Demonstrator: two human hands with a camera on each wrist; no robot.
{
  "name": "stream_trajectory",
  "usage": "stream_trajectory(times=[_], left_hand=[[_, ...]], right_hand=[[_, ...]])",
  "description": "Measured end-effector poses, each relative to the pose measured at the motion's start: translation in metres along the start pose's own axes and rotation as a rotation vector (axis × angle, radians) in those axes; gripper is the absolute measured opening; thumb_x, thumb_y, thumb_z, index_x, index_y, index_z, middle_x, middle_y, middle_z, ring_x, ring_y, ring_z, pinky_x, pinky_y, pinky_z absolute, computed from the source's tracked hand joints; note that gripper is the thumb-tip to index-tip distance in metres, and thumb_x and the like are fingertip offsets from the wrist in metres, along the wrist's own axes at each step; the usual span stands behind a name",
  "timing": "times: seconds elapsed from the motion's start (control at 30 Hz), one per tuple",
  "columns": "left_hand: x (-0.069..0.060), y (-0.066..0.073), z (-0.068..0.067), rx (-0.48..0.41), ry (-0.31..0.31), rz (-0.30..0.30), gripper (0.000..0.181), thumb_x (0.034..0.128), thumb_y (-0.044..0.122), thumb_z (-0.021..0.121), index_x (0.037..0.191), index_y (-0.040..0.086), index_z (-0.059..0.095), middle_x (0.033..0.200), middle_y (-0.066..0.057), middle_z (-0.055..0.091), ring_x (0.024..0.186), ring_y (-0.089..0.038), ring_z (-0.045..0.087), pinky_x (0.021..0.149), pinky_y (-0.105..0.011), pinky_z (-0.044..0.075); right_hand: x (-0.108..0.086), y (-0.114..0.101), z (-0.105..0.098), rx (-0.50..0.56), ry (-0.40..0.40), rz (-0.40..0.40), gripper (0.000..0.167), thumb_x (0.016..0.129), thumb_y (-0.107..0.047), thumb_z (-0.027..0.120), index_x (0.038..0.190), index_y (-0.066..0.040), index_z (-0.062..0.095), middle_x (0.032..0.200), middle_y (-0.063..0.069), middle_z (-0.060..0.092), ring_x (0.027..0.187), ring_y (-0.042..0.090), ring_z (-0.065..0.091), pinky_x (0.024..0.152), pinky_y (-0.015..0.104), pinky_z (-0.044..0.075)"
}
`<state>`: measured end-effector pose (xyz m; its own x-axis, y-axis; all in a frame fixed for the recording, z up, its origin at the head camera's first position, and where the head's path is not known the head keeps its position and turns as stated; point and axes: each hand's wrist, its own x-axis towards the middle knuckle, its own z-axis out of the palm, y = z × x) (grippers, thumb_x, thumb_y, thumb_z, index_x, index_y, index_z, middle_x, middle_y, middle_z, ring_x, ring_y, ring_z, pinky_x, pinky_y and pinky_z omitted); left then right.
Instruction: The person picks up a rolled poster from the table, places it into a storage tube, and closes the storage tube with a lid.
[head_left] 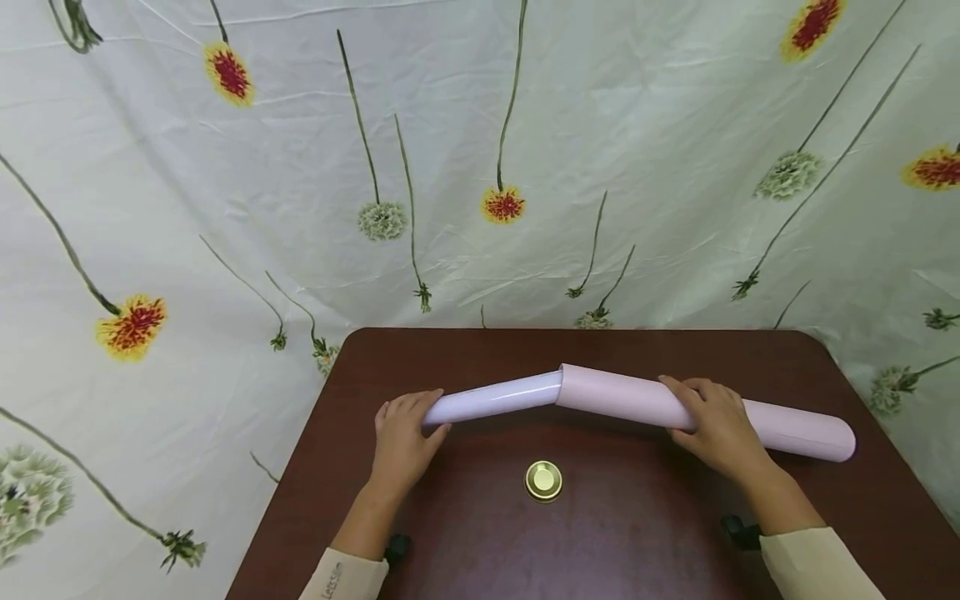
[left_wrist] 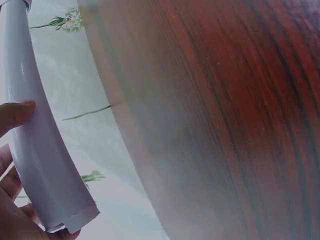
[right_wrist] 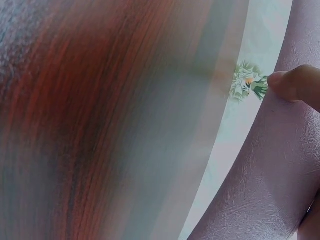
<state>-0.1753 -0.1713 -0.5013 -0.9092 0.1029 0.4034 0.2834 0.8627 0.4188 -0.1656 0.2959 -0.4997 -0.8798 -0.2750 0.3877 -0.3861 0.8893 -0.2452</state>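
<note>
A narrow glossy white roll point(head_left: 495, 398) runs into the left opening of a wider pink roll point(head_left: 622, 395). My left hand point(head_left: 405, 433) grips the white roll near its left end, thumb on the near side; in the left wrist view the thumb lies along the white roll point(left_wrist: 37, 135). My right hand point(head_left: 716, 425) grips the pink roll around its middle, fingers over the far side. The right wrist view shows the thumb on the textured pink roll point(right_wrist: 270, 165). The two rolls meet at a slight angle. How far the white roll reaches inside is hidden.
A small round gold dish point(head_left: 543, 481) stands on the dark brown table point(head_left: 480, 533), nearer to me than the rolls. Behind the table hangs a pale cloth point(head_left: 465, 125) printed with flowers.
</note>
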Motion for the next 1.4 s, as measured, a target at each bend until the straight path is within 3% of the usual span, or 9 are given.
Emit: stream_trajectory(times=[0.13, 0.4, 0.57, 0.8, 0.93, 1.1, 1.23, 1.4], left_hand=[[-0.002, 0.0, -0.001, -0.012, 0.008, -0.011, 0.053, 0.0772, 0.019, 0.088, 0.127, 0.017, 0.07, 0.127, -0.006, 0.071, 0.122, -0.033, 0.058, 0.106, -0.062, 0.035], [-0.004, 0.002, -0.001, -0.019, 0.026, -0.024, 0.051, 0.0771, 0.006, 0.083, 0.125, 0.016, 0.07, 0.124, -0.007, 0.07, 0.122, -0.035, 0.057, 0.107, -0.063, 0.034], [-0.004, -0.001, 0.002, -0.033, 0.07, -0.011, 0.053, 0.0736, 0.0, 0.082, 0.124, 0.012, 0.071, 0.123, -0.013, 0.067, 0.121, -0.038, 0.057, 0.106, -0.063, 0.036], [-0.001, -0.008, 0.001, -0.1, 0.127, -0.049, 0.052, 0.0701, -0.013, 0.065, 0.119, 0.004, 0.07, 0.119, -0.02, 0.06, 0.114, -0.042, 0.055, 0.095, -0.053, 0.048], [-0.001, -0.009, -0.001, -0.122, 0.144, -0.074, 0.048, 0.0711, -0.013, 0.063, 0.116, 0.004, 0.07, 0.117, -0.019, 0.06, 0.111, -0.042, 0.054, 0.089, -0.052, 0.049], [0.0, -0.009, -0.003, -0.141, 0.152, -0.08, 0.045, 0.0722, -0.012, 0.066, 0.114, 0.005, 0.071, 0.118, -0.019, 0.06, 0.113, -0.042, 0.053, 0.093, -0.052, 0.047], [0.001, -0.01, -0.003, -0.148, 0.155, -0.067, 0.048, 0.0724, -0.012, 0.067, 0.116, 0.006, 0.071, 0.12, -0.018, 0.059, 0.113, -0.042, 0.053, 0.093, -0.052, 0.047], [0.002, -0.011, -0.002, -0.079, 0.17, -0.007, 0.052, 0.0708, -0.01, 0.074, 0.121, 0.005, 0.072, 0.121, -0.019, 0.062, 0.115, -0.044, 0.055, 0.095, -0.055, 0.047]], right_hand=[[-0.002, -0.001, 0.003, 0.002, 0.01, -0.003, 0.085, 0.069, -0.014, 0.09, 0.144, -0.018, 0.051, 0.116, 0.02, 0.061, 0.11, 0.04, 0.057, 0.099, 0.064, 0.036], [-0.002, -0.003, 0.003, -0.007, 0.005, -0.004, 0.086, 0.069, -0.014, 0.09, 0.145, -0.018, 0.05, 0.116, 0.02, 0.061, 0.11, 0.04, 0.056, 0.099, 0.064, 0.035], [-0.001, -0.003, 0.002, -0.013, -0.002, -0.002, 0.086, 0.07, -0.015, 0.09, 0.146, -0.018, 0.05, 0.117, 0.02, 0.061, 0.111, 0.04, 0.056, 0.099, 0.064, 0.035], [0.0, -0.004, 0.0, -0.011, -0.008, -0.002, 0.086, 0.07, -0.015, 0.09, 0.145, -0.02, 0.05, 0.117, 0.02, 0.061, 0.112, 0.04, 0.056, 0.099, 0.064, 0.035], [-0.001, -0.006, -0.001, -0.01, -0.017, -0.003, 0.086, 0.07, -0.015, 0.09, 0.146, -0.021, 0.049, 0.118, 0.02, 0.061, 0.112, 0.04, 0.056, 0.099, 0.063, 0.035], [-0.002, -0.008, -0.001, -0.013, -0.033, -0.01, 0.088, 0.069, -0.015, 0.091, 0.146, -0.02, 0.049, 0.119, 0.019, 0.06, 0.113, 0.042, 0.055, 0.099, 0.063, 0.035], [-0.003, -0.009, -0.001, -0.024, -0.026, -0.022, 0.089, 0.068, -0.015, 0.092, 0.145, -0.019, 0.049, 0.119, 0.019, 0.06, 0.113, 0.042, 0.056, 0.098, 0.064, 0.036], [-0.004, -0.009, -0.003, -0.028, -0.014, -0.035, 0.089, 0.067, -0.014, 0.093, 0.144, -0.017, 0.049, 0.118, 0.019, 0.06, 0.112, 0.044, 0.056, 0.097, 0.065, 0.037]])
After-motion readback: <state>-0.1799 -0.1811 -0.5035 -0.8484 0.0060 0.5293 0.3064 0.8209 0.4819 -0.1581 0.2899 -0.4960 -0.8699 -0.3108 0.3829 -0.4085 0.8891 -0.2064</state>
